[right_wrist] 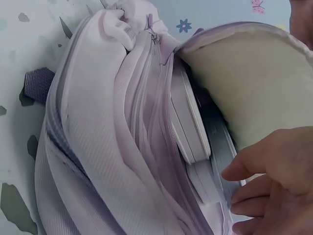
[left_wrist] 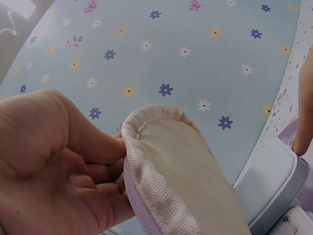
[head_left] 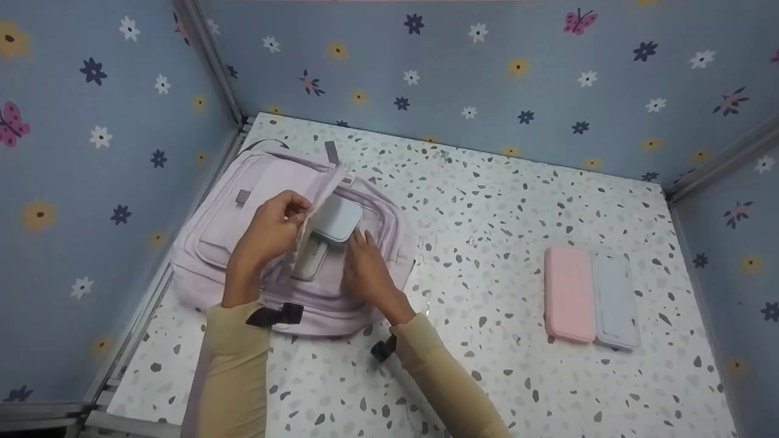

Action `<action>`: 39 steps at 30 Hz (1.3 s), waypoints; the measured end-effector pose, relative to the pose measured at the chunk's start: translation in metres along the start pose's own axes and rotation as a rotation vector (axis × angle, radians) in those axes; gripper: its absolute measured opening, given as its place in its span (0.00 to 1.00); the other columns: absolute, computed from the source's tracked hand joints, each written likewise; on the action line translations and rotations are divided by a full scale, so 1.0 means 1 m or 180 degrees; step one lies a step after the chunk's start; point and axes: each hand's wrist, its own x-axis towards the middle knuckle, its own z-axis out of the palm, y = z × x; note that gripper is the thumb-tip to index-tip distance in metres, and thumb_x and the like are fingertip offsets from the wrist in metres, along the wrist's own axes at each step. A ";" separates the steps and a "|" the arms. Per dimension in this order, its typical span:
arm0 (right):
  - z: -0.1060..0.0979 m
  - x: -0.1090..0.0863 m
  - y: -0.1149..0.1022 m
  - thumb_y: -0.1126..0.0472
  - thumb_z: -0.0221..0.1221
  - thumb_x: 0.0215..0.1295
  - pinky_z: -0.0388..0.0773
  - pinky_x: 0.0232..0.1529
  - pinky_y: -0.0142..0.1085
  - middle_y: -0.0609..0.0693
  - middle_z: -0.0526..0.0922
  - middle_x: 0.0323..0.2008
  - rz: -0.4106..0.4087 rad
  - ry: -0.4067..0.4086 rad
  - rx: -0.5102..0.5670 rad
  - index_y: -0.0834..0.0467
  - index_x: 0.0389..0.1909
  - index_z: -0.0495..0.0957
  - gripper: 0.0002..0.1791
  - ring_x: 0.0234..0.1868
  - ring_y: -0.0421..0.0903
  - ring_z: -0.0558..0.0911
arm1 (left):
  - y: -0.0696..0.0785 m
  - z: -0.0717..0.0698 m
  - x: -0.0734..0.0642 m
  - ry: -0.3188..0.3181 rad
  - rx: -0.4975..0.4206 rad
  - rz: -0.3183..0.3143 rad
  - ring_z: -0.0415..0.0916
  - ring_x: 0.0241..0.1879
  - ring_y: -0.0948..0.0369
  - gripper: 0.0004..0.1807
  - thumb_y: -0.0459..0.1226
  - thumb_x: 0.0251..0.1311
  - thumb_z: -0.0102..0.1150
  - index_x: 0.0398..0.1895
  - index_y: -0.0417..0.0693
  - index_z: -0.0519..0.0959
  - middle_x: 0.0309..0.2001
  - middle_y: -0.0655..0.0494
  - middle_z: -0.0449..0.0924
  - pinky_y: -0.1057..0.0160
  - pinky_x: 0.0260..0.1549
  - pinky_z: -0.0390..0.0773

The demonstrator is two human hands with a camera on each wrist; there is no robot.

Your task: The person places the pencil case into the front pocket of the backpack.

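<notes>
A lilac backpack lies on the tabletop with its front compartment unzipped. My left hand pinches the edge of the flap between thumb and fingers and holds it up, its cream lining showing in both wrist views. Within the opening sits a pale blue case with rounded corners. Partly under the flap is a second light case. In the right wrist view a white case stands on edge inside. My right hand, fingers extended, is at the opening, with fingertips against the edge of the pale blue case.
To the right on the speckled tabletop, a pink case lies beside a pale grey-blue case. Flower-patterned panels stand around the back and sides. A dark strap end sticks out from the backpack.
</notes>
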 end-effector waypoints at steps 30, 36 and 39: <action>-0.019 -0.001 0.020 0.64 0.57 0.59 0.66 0.63 0.45 0.59 0.76 0.57 0.0535 0.0858 0.0822 0.63 0.57 0.74 0.22 0.61 0.56 0.73 | -0.005 0.001 -0.002 -0.0046 -0.0016 -0.0032 0.70 0.42 0.52 0.11 0.27 0.65 0.44 0.46 0.33 0.73 0.41 0.42 0.74 0.60 0.43 0.69; -0.032 -0.010 0.032 0.65 0.58 0.60 0.67 0.63 0.44 0.58 0.76 0.57 0.0590 0.0948 0.1010 0.62 0.58 0.73 0.23 0.62 0.53 0.73 | -0.007 0.000 -0.002 -0.0066 -0.0023 -0.0045 0.70 0.43 0.52 0.11 0.27 0.65 0.44 0.47 0.33 0.72 0.42 0.42 0.74 0.60 0.43 0.68; -0.036 -0.015 0.038 0.65 0.58 0.61 0.68 0.63 0.43 0.58 0.76 0.57 0.0592 0.0979 0.1081 0.62 0.59 0.72 0.24 0.62 0.53 0.73 | -0.007 0.000 -0.002 -0.0069 -0.0044 -0.0048 0.70 0.43 0.52 0.11 0.27 0.65 0.43 0.47 0.33 0.72 0.42 0.42 0.73 0.60 0.43 0.68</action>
